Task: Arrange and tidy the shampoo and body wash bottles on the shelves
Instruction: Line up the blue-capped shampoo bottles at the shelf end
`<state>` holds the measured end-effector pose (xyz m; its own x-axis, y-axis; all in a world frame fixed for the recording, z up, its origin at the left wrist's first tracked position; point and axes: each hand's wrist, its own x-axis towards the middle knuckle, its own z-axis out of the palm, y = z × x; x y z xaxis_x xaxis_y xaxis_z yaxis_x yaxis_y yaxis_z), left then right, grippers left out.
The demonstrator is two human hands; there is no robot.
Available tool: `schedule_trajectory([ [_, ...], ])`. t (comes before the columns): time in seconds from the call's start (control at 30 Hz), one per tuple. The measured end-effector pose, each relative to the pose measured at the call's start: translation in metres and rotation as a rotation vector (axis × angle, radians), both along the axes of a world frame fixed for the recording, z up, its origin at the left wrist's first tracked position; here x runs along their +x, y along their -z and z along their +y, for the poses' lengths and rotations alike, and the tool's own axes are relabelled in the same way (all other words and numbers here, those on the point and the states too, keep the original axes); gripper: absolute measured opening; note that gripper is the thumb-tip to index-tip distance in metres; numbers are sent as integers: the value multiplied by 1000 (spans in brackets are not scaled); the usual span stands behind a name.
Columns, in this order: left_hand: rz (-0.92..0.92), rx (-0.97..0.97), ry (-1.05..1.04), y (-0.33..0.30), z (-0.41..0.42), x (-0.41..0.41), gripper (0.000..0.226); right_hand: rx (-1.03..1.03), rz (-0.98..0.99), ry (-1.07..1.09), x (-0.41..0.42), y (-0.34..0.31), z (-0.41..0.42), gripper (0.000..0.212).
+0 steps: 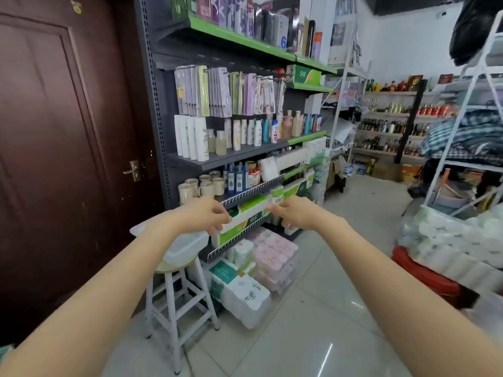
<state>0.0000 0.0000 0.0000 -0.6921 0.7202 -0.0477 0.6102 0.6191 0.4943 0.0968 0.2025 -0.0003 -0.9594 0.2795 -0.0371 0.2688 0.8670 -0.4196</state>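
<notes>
Shampoo and body wash bottles (246, 134) stand in a row on a dark grey shelf (231, 156) at mid height: tall white bottles (192, 141) at its left end, small clear ones, then mixed white, blue and beige ones to the right. My left hand (206, 213) and my right hand (292, 213) reach out side by side in the air well below that shelf, in front of the tissue packs (253, 210). Both have loosely curled fingers and hold nothing.
Beige mugs (202, 186) and blue bottles (235, 176) fill the shelf beneath. A white stool (174, 300) with a plastic tub (187, 246) stands at the rack's left foot, by a brown door (62, 148). Paper roll packs (247, 289) lie on the floor. A white rack (468, 126) stands right.
</notes>
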Motion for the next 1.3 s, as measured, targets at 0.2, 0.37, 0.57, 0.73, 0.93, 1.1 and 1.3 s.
schedule_trajectory([
  [0.2, -70, -97, 59, 25, 38, -63, 30, -68, -34, 25, -61, 30, 30, 69],
  [0.37, -59, -38, 105, 39, 76, -136, 30, -73, -14, 55, -126, 47, 64, 70],
  [0.57, -63, 36, 139, 48, 138, -198, 26, -35, 45, 73, -178, 56, 111, 66],
  [0.73, -39, 18, 203, 55, 215, -235, 22, -31, 14, 131, -211, 66, 179, 66],
  [0.93, -33, 15, 195, 59, 327, -273, 22, -12, -15, 125, -249, 71, 290, 49],
  [1.1, -6, 27, 157, 56, 417, -303, 20, 4, -13, 104, -279, 66, 384, 53],
  [1.3, 93, 43, 129, 61, 518, -347, 29, 1, 23, 86, -327, 70, 488, 54],
])
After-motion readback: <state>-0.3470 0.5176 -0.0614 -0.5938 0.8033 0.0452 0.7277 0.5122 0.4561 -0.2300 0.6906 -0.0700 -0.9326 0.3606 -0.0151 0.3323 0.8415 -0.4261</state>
